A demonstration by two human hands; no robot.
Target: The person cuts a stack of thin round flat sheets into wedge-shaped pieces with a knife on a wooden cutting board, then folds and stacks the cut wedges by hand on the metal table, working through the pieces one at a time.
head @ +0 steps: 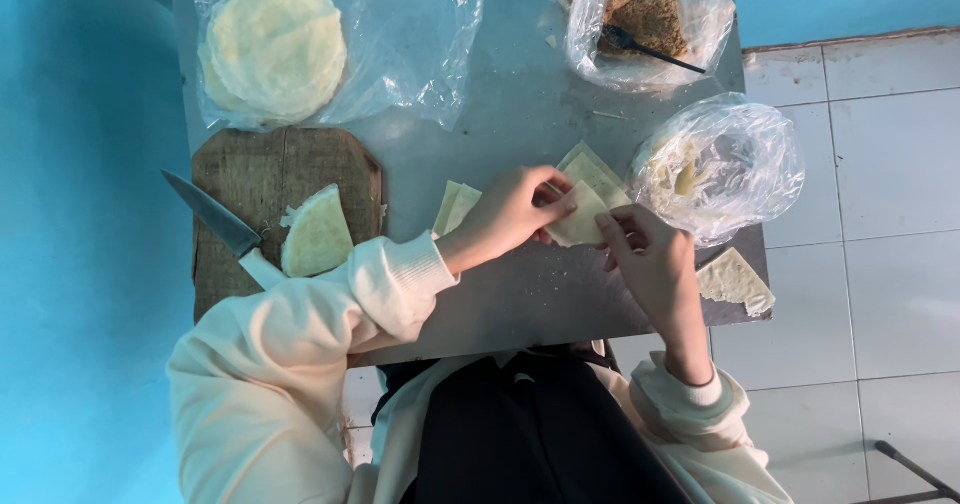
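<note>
Both my hands hold one pale, thin wedge of dough wrapper [581,220] just above the grey metal table [520,114]. My left hand [510,214] pinches its left edge with the fingers curled over it. My right hand [645,254] grips its right edge with thumb and fingertips. More cut wedges [455,204] lie left of my left hand, and others [595,169] lie just behind the held piece.
A wooden cutting board [250,179] at the left carries a dough piece [318,234] and a knife [215,219]. Round wrappers [275,49] sit in a clear bag. A bagged bowl of brown filling [645,14] holds a black utensil. Another bagged bowl [720,164] stands right; a folded wedge [735,282] lies at the table edge.
</note>
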